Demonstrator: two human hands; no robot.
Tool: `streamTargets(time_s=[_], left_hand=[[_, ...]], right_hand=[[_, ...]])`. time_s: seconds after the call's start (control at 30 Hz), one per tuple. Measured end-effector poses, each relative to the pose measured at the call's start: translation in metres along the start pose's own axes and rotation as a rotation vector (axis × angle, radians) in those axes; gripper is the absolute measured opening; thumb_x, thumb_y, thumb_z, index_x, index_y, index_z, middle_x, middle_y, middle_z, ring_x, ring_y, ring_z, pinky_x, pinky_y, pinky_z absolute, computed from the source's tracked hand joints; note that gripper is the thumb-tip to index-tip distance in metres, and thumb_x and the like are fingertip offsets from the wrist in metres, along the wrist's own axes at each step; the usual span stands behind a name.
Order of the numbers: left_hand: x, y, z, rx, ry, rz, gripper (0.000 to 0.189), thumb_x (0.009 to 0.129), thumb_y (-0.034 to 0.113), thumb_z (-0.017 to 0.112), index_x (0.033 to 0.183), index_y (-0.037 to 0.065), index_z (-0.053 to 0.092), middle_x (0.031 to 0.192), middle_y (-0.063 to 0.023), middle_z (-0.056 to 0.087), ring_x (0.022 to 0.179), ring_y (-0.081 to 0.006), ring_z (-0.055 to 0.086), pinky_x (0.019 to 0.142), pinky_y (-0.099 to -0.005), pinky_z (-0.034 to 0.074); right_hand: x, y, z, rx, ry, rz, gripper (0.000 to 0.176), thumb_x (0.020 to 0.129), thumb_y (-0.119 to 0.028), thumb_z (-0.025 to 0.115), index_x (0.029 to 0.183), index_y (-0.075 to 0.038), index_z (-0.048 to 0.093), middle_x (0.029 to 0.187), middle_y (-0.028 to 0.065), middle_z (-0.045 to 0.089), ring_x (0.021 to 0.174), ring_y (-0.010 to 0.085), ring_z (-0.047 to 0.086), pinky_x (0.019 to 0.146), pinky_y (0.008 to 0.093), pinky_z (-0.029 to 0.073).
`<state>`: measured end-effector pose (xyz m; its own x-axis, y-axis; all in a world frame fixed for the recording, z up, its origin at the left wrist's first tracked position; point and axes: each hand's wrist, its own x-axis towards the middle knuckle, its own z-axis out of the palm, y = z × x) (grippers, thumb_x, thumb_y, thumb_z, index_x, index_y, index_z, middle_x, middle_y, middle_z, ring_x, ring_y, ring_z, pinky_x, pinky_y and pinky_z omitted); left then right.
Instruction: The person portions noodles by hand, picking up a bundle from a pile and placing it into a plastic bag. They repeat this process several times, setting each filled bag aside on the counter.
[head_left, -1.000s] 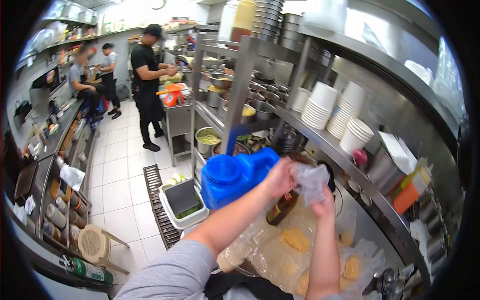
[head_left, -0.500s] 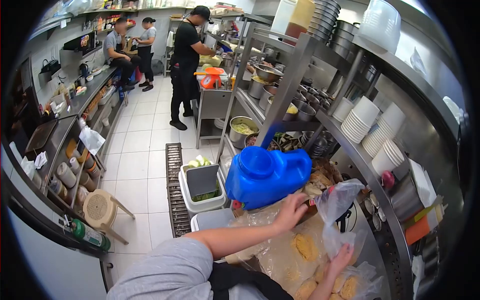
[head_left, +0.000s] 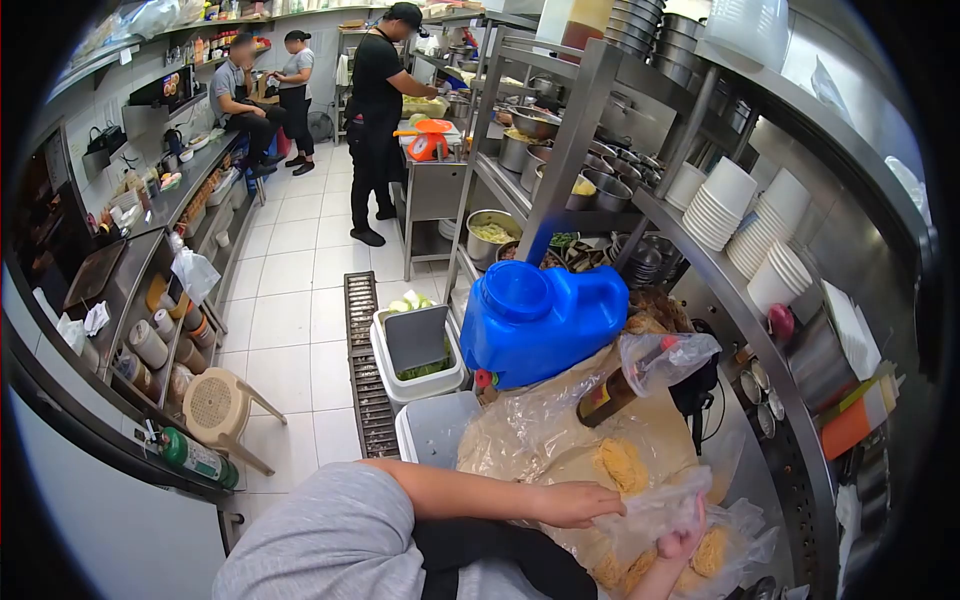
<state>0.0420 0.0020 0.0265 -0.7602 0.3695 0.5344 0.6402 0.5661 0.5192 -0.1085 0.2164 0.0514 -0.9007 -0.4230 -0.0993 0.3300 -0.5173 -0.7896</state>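
Observation:
A clear plastic bag [head_left: 652, 512] stretches between my hands, low over the work surface. My left hand [head_left: 580, 503] has its fingers closed on the bag's left edge. At the other side my right hand [head_left: 683, 538] grips the bag, with its fingers partly behind the film. Just beyond them a yellow-orange breaded piece [head_left: 622, 464] lies on a brown, plastic-covered sheet [head_left: 560, 440]. Several similar breaded pieces [head_left: 709, 552] sit in clear plastic below my right hand. Farther off, a dark bottle [head_left: 607, 398] leans with another clear bag [head_left: 665, 360] over its red-capped end.
A big blue jug [head_left: 540, 325] stands at the sheet's far edge. Left of it is a white bin [head_left: 420, 375]. Metal shelving [head_left: 570, 150] and stacked white tubs [head_left: 722, 208] rise on the right. A stool [head_left: 222, 405] is on the floor. Three people are farther back.
My left hand has come back from beside the bottle to the plastic bag. The bag has dropped toward me and is now between both hands. The bottle is uncovered to view.

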Motion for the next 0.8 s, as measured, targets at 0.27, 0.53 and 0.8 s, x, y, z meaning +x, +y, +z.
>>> streamTargets(time_s=[0.27, 0.53, 0.8], left_hand=[[-0.005, 0.014, -0.002, -0.149, 0.519, -0.385, 0.016, 0.085, 0.014, 0.069, 0.093, 0.006, 0.057, 0.080, -0.0101, 0.062, 0.076, -0.0305, 0.064, 0.067, -0.0390, 0.050], [-0.054, -0.004, 0.030, 0.043, 0.580, -0.900, 0.020, 0.084, 0.009, 0.065, 0.101, 0.011, 0.056, 0.084, -0.0117, 0.061, 0.078, -0.0276, 0.063, 0.066, -0.0373, 0.049], [-0.056, 0.033, 0.009, -0.912, 0.131, -0.523, 0.056, 0.086, 0.004, 0.063, 0.138, 0.011, 0.043, 0.107, -0.0068, 0.055, 0.099, -0.0145, 0.054, 0.083, -0.0301, 0.047]], right_hand=[[-0.045, 0.056, 0.050, -0.943, -0.264, -0.912, 0.035, 0.094, -0.027, 0.062, 0.121, -0.005, 0.054, 0.148, 0.0154, 0.035, 0.125, 0.0331, 0.047, 0.111, 0.0442, 0.035], [-0.054, 0.086, 0.031, -0.308, -0.453, 0.279, 0.024, 0.089, 0.000, 0.064, 0.106, -0.009, 0.049, 0.110, 0.0082, 0.058, 0.094, 0.0177, 0.060, 0.085, 0.0310, 0.049], [-0.028, 0.115, 0.019, -0.633, -0.125, -0.133, 0.035, 0.088, 0.007, 0.055, 0.117, -0.009, 0.042, 0.097, 0.0047, 0.055, 0.092, 0.0118, 0.056, 0.079, 0.0260, 0.048]])
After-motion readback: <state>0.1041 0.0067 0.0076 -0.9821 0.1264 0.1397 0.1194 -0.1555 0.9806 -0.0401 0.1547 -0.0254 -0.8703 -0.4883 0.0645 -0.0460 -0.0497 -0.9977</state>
